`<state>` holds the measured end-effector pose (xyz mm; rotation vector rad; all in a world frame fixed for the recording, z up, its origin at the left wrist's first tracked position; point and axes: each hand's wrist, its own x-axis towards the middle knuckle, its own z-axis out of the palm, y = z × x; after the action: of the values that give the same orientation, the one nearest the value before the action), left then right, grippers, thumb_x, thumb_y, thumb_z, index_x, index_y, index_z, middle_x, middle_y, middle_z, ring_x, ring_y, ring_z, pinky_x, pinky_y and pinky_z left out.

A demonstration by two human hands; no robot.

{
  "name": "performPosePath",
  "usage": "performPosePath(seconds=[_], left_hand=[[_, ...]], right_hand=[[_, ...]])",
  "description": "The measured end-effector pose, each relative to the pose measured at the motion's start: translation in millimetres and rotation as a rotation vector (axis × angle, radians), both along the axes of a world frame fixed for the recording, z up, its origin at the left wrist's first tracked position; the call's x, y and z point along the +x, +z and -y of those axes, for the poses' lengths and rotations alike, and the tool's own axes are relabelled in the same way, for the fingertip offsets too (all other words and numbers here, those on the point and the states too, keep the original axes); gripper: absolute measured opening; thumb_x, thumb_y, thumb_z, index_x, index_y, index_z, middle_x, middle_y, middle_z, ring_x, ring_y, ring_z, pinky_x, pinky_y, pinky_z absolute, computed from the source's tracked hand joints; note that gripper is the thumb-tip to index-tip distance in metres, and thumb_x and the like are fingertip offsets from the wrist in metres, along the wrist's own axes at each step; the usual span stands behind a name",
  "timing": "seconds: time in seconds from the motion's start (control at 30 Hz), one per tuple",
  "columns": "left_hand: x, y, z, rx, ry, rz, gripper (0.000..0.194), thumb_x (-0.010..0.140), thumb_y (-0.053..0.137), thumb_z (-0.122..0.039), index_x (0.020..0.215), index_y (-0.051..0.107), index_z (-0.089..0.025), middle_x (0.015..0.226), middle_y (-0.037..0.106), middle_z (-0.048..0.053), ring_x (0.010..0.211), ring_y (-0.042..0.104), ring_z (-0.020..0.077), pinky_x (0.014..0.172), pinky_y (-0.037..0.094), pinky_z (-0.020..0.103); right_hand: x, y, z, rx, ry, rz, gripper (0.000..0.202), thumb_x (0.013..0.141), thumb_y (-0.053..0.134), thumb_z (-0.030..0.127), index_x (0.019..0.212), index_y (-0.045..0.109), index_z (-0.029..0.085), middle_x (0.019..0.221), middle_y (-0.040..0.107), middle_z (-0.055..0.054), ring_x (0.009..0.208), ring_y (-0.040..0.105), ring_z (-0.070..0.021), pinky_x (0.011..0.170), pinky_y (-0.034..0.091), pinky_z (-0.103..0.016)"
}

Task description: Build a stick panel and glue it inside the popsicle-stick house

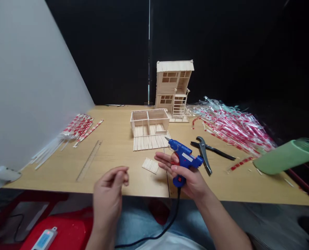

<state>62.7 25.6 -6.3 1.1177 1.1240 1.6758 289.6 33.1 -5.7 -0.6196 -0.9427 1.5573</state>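
A blue glue gun [184, 158] with a black cable rests in my right hand [189, 177], its nozzle pointing up and left; the thumb and palm hold it while some fingers stretch out. My left hand [111, 184] hovers over the table's front edge, fingers curled together, and anything between them is too small to make out. Between the hands lies a small panel of thin sticks [150, 165]. Behind it stands an open-topped stick box [149, 123] with a slatted floor extending forward. Farther back is a two-storey stick house [173, 92] with a ladder.
On the wooden table [118, 152], a ruler [89, 160] and wrapped stick packets [78, 128] lie left. Dark-handled pliers or cutters [205, 154], a heap of plastic wrappers [235, 125] and a tilted green cylinder [287, 156] are right. A red stool [68, 229] stands below.
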Motion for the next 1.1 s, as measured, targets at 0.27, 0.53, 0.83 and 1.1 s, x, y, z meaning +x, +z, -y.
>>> performPosePath(seconds=[0.27, 0.53, 0.83, 1.1], left_hand=[[61, 6.0, -31, 0.218, -0.038, -0.484, 0.006, 0.086, 0.071, -0.026, 0.089, 0.075, -0.024, 0.088, 0.073, 0.003, 0.084, 0.067, 0.0181, 0.077, 0.055, 0.032], [36, -16.1, -42, 0.176, -0.021, -0.678, 0.016, 0.091, 0.061, -0.028, 0.077, 0.067, -0.021, 0.073, 0.068, 0.002, 0.071, 0.064, 0.0166, 0.069, 0.051, 0.029], [-77, -13.4, -73, 0.026, 0.566, -0.576, 0.018, 0.082, 0.073, -0.034, 0.087, 0.068, -0.017, 0.087, 0.065, 0.002, 0.081, 0.064, 0.0150, 0.080, 0.051, 0.028], [-78, -40.1, -56, -0.040, 0.660, -0.502, 0.022, 0.075, 0.079, -0.031, 0.090, 0.074, -0.015, 0.081, 0.070, 0.003, 0.074, 0.067, 0.0168, 0.076, 0.055, 0.032]], right_hand=[[-7, 7.8, 15, -0.061, 0.049, -0.056, 0.021, 0.083, 0.070, 0.026, 0.083, 0.049, 0.025, 0.128, 0.068, -0.009, 0.135, 0.052, -0.0270, 0.115, 0.036, -0.055], [-6, -4.3, 29, -0.152, 0.188, -0.009, 0.023, 0.084, 0.069, 0.035, 0.088, 0.049, 0.024, 0.129, 0.067, -0.013, 0.129, 0.057, -0.0278, 0.108, 0.044, -0.051], [-83, 6.4, -29, 0.194, 0.140, 0.991, 0.026, 0.081, 0.066, 0.023, 0.103, 0.051, 0.021, 0.093, 0.067, -0.005, 0.078, 0.066, -0.0203, 0.067, 0.053, -0.031], [-172, -34.7, -87, 0.584, 0.061, 1.541, 0.026, 0.097, 0.043, 0.015, 0.118, 0.052, 0.004, 0.102, 0.062, -0.020, 0.088, 0.064, -0.0309, 0.069, 0.054, -0.042]])
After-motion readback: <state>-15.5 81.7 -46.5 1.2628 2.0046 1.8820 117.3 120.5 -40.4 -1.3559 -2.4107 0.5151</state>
